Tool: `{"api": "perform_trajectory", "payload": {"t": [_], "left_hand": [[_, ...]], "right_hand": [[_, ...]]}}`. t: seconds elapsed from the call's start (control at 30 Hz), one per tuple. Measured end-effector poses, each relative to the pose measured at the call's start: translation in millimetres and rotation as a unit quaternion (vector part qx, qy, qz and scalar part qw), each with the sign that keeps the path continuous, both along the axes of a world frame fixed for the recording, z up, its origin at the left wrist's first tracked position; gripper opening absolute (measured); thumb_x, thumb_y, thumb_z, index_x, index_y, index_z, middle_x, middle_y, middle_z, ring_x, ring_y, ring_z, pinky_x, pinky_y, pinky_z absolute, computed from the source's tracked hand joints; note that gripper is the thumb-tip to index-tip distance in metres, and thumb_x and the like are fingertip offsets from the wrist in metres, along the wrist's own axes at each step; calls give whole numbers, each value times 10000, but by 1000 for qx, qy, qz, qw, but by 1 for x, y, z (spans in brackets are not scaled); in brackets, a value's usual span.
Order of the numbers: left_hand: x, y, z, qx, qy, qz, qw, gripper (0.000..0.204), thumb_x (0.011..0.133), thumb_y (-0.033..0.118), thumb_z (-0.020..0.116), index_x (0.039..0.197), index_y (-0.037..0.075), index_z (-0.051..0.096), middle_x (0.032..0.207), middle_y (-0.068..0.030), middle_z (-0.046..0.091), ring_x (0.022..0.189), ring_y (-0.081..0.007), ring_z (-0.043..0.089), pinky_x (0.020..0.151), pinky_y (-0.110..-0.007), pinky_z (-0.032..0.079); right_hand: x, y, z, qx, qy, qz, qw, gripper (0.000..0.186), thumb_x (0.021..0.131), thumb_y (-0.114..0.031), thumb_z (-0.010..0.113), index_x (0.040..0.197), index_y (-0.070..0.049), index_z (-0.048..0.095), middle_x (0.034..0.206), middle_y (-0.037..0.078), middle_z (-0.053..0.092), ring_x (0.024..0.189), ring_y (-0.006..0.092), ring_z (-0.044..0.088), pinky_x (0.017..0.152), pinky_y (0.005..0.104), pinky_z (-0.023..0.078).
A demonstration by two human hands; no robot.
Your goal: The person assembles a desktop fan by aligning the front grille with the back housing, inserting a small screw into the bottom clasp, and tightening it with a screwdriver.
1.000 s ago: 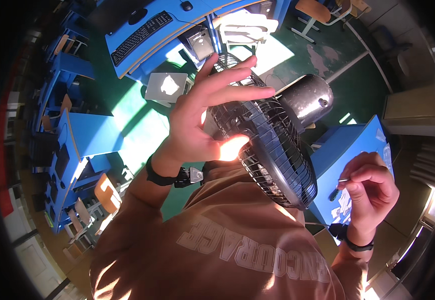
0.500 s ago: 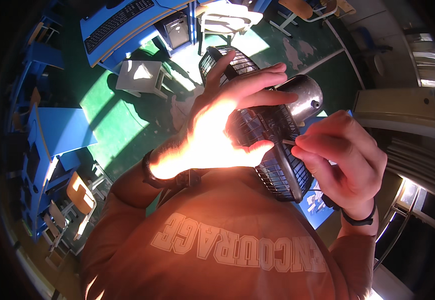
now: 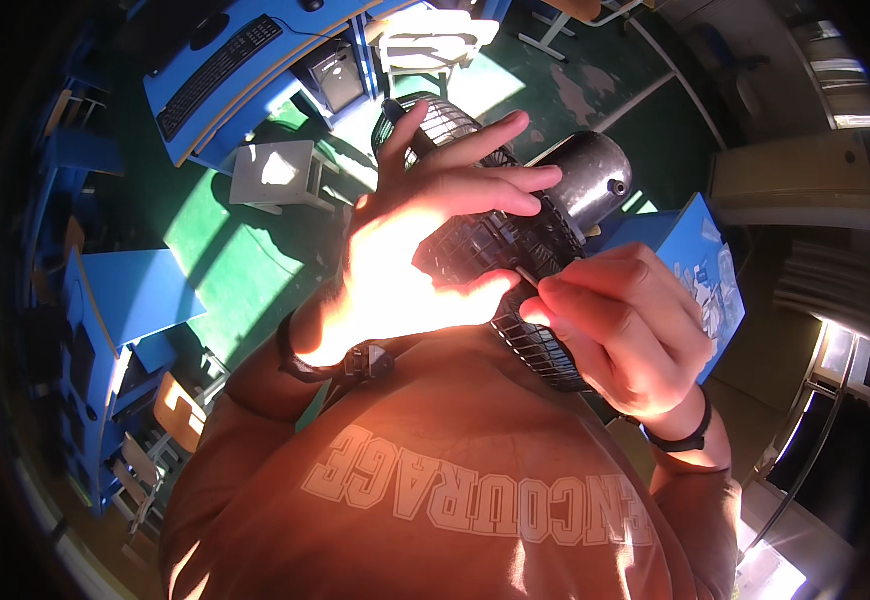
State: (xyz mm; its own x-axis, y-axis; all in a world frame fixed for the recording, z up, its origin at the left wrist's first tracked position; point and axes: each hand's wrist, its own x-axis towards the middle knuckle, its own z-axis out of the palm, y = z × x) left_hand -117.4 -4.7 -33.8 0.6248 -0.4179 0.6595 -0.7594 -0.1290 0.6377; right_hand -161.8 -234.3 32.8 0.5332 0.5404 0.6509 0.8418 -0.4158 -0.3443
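A black fan [image 3: 545, 355] with a wire cage is tilted in front of my chest, its dark, shiny rounded motor housing [image 3: 595, 175] on the far right side. My left hand [image 3: 405, 235], overexposed by sunlight, spans the cage with fingers spread along the far side and the thumb at the near rim. The cage sits between thumb and fingers. At the rim by the left thumb tip, my right hand [image 3: 635, 325] pinches a thin, short rod-like piece [image 3: 525, 276] between thumb and forefinger. Its exact kind is too small to tell. The hands hide much of the cage.
A blue desk with a keyboard [image 3: 220, 80] stands at the far left, beside a computer case [image 3: 340, 80]. A white stool [image 3: 270, 172] is on the green floor. Another blue desk [image 3: 140, 295] and chairs are at left; a blue tabletop [image 3: 700, 260] is at right.
Both hands and the fan have shifted a little left in view. My right hand is closer to the left thumb, and more of the right blue tabletop shows.
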Motion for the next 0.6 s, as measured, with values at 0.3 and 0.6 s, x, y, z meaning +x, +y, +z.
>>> {"api": "perform_trajectory", "payload": {"t": [0.3,0.6], "left_hand": [[4,-2,-4,-3,-7,4,1000,359,827,210,896,1109,100,703,1326,-139,781,1474,-374,576,1319,-569,120],[0,-15,-19,1,-41,24,999,445,1103,401,618,1281,-6,586,1459,-401,595,1528,-586,387,1244,-687,314]], "right_hand": [[-38,-72,15,85,36,-187,978,232,860,17,862,1021,56,699,913,151,699,739,193,663,636,292,527],[-219,-436,-290,464,174,-726,477,184,892,-9,820,1042,88,776,932,136,773,779,239,774,734,305,647]]}}
